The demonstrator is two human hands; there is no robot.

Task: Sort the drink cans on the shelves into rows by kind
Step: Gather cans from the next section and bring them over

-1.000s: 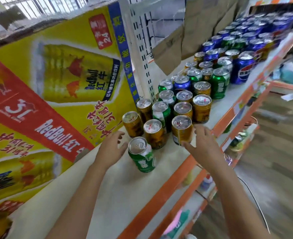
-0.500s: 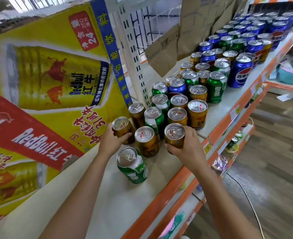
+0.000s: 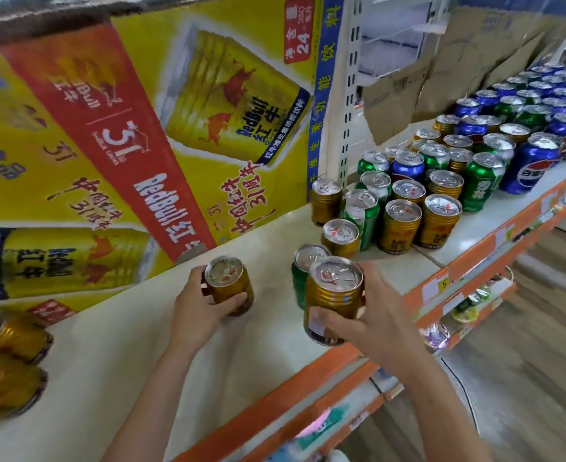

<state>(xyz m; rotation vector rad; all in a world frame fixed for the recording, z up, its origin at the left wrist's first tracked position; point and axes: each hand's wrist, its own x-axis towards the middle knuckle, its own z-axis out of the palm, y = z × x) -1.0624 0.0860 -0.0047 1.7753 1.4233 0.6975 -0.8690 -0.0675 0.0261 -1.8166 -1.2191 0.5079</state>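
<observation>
both hands on gold cans, near edge of shelf

far left, near edge: two gold cans lying blurred on the white shelf. behind them, along the back, a yellow and red red bull carton printed with large cans.

centre-left: left hand wrapped around a small gold can, fingers and thumb closed on its sides; can upright, on or just above the shelf, cannot tell which.

centre: right hand grasping a second gold can, lifted and tilted slightly, in front of a green can that stands just behind it.

right, farther back: mixed cluster of cans, gold, green and blue standing together unsorted. a blue pepsi can at the cluster's right side, more blue and green ones beyond. orange shelf edge runs along the near side.
</observation>
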